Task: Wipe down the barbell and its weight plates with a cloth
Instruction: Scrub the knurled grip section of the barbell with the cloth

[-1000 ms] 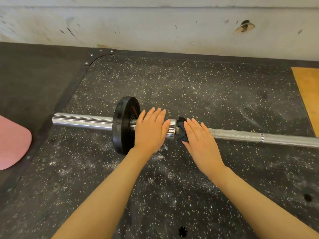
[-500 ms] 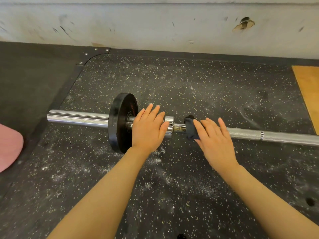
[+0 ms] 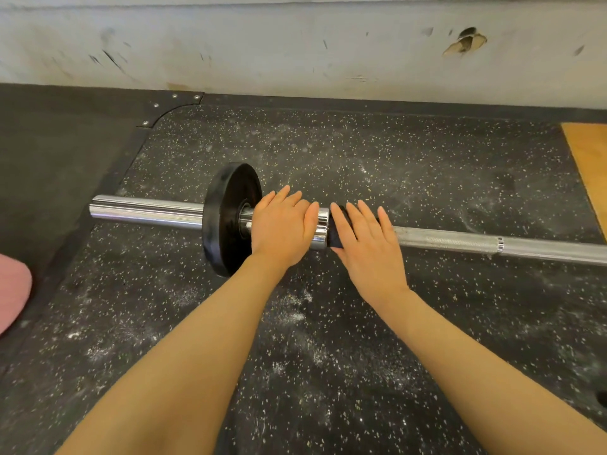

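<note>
Head view: the barbell (image 3: 460, 243) lies across the speckled floor (image 3: 328, 356), its weight plate (image 3: 226, 221) at left. The right hand (image 3: 368, 244) presses a dark cloth (image 3: 335, 236) on the shaft with straight fingers; the left hand (image 3: 282, 229) rests flat-fingered on the sleeve. Wiping seems early; plate apparently untouched.

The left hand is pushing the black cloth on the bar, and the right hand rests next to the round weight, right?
Not quite, the hands are swapped. In the head view the right hand presses the black cloth on the bar, and the left hand rests next to the round weight.
</note>
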{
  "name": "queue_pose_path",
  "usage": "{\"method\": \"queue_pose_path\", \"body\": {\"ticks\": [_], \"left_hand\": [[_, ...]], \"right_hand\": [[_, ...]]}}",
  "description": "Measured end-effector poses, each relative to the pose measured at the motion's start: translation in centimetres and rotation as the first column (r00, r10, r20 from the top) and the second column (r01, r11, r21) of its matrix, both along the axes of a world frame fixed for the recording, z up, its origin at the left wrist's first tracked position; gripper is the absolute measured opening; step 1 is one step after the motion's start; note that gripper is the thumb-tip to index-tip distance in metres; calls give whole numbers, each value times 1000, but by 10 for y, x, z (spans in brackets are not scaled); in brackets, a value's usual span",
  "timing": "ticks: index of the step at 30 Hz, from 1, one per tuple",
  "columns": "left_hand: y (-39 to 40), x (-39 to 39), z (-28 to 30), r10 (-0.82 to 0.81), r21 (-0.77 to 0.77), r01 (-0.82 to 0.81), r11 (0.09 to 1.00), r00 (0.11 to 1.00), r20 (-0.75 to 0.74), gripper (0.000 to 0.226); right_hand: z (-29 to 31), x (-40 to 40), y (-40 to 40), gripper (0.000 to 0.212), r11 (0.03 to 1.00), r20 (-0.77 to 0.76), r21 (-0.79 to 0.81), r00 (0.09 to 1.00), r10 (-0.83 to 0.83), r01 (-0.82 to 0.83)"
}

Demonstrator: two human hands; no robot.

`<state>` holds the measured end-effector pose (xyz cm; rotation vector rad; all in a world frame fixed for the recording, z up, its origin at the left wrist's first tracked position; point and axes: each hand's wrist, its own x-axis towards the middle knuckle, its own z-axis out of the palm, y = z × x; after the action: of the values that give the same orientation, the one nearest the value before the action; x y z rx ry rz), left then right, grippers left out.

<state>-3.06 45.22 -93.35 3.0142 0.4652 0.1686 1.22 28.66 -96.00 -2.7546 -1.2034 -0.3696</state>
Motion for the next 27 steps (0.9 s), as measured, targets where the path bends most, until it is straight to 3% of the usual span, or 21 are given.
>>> {"method": "queue_pose_path", "body": {"ticks": [7, 12, 18, 20, 27], "left_hand": [[8, 16, -3, 10, -4, -10, 1000, 1000, 14, 63], [8, 16, -3, -3, -23, 4, 1000, 999, 43, 60], [-6, -4, -1, -41, -89, 61, 994, 976, 212, 58], [-17, -12, -8, -88, -69, 104, 992, 975, 202, 57], [-19, 3, -13, -27, -111, 50, 993, 981, 194, 57]], "right_hand": [[-7, 26, -32, 75, 999, 89, -38, 995, 42, -39], [-6, 33, -53, 69, 1000, 44, 0, 999, -5, 5], [-1, 34, -53, 64, 1000, 10, -8, 1000, 12, -12], [-1, 34, -52, 63, 1000, 7, 7, 1000, 3, -3], [-2, 35, -33, 66, 997, 43, 49, 997, -67, 65]]}}
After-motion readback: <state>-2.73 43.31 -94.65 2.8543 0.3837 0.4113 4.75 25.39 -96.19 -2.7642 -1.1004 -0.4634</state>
